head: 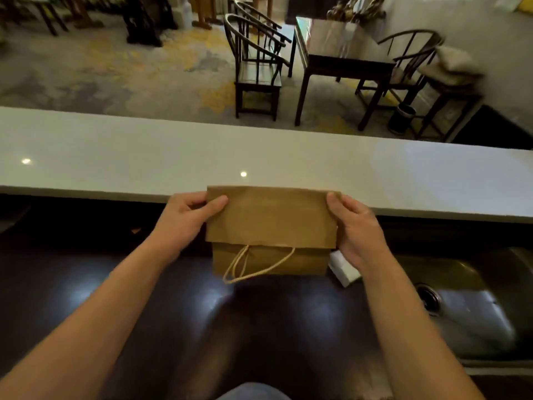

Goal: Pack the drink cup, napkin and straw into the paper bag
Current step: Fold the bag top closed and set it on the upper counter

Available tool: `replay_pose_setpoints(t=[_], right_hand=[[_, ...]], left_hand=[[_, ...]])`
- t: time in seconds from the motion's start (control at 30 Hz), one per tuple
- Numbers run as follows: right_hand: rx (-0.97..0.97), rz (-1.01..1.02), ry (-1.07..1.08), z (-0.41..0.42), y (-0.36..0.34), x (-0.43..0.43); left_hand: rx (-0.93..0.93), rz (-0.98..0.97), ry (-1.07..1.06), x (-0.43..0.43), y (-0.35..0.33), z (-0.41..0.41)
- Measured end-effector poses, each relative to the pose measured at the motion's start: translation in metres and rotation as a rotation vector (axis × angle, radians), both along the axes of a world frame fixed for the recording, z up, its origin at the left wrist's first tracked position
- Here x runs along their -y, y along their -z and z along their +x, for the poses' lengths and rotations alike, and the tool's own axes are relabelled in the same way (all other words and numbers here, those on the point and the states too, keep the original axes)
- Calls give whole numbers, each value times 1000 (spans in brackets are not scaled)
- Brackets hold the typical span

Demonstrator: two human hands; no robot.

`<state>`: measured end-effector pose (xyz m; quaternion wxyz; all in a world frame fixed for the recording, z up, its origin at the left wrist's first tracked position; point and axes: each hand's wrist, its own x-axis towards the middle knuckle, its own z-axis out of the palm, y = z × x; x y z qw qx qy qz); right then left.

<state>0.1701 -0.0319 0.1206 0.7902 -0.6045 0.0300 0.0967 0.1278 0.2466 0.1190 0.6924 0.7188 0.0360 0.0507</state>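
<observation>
A brown paper bag (271,223) stands on the dark counter just below the white ledge, its top folded over toward me and its cord handles hanging down the front. My left hand (187,219) pinches the fold's left edge, thumb on top. My right hand (356,226) grips the fold's right edge. A white folded item, probably the napkin (343,268), lies on the counter at the bag's right base, partly behind my right wrist. I see no drink cup or straw; the bag's inside is hidden.
A long white ledge (144,157) runs across behind the bag. A steel sink (467,307) sits in the dark counter (144,298) at the right. Beyond the ledge are dark wooden chairs (256,67) and a table (340,50) on carpet.
</observation>
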Motion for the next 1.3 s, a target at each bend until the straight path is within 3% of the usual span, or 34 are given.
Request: replay_pose_setpoints(t=[0.17,0.4,0.53,0.73,0.97,1.13,1.23,1.3], right_hand=[[115,-122,101,66,-68,-6],[40,-279,157,136,-40,-12],[50,-337,121,147,-31,-3],[78,-399,-99,138,-25,11],[186,-570,-83,135,-42,10],[327,-938,-39,140,-56,0],[581,-1293,-44,139,-65,-24],[767,-1405,-81,136,-67,-48]], left_hand=[[104,48,-9,4,-63,78],[-34,112,-63,17,-39,150],[-47,116,-39,13,-35,157],[-79,235,45,-2,-31,147],[-70,391,-7,5,-35,139],[27,665,-44,15,-55,142],[112,915,-11,35,-72,146],[194,1046,41,56,-80,149]])
